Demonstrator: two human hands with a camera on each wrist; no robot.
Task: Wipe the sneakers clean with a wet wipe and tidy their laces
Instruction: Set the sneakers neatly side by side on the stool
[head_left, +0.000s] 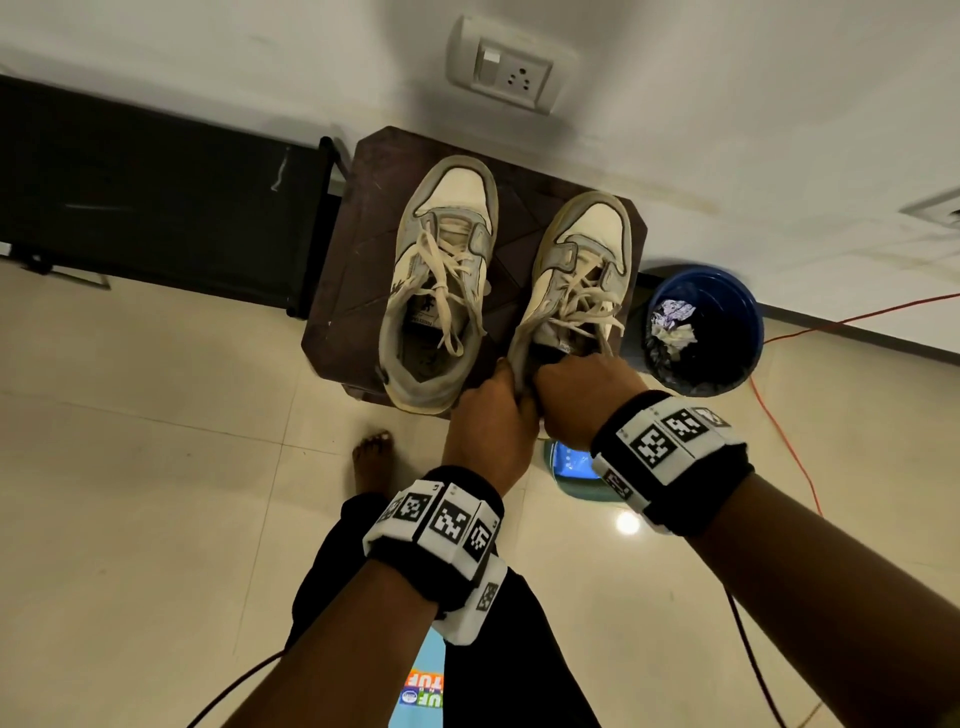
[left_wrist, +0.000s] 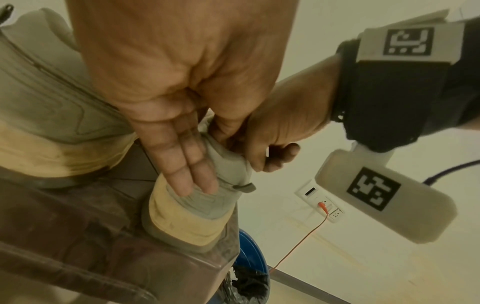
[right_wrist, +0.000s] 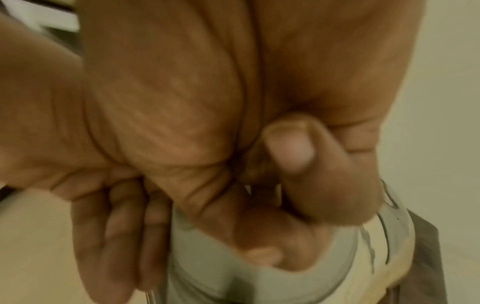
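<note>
Both hands are together at the heel of the right sneaker. The left hand lies flat on the heel with straight fingers, thumb at the rim, and the right hand pinches the heel rim. The other sneaker sits just left of the hands on the brown table, its laces loose, and a blue bin stands to their right

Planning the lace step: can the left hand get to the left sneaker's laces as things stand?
Probably yes. The left sneaker sits beside the right sneaker on the stool, laces on top uncovered. But the left hand now presses the right sneaker's heel and would have to let go first.
</note>
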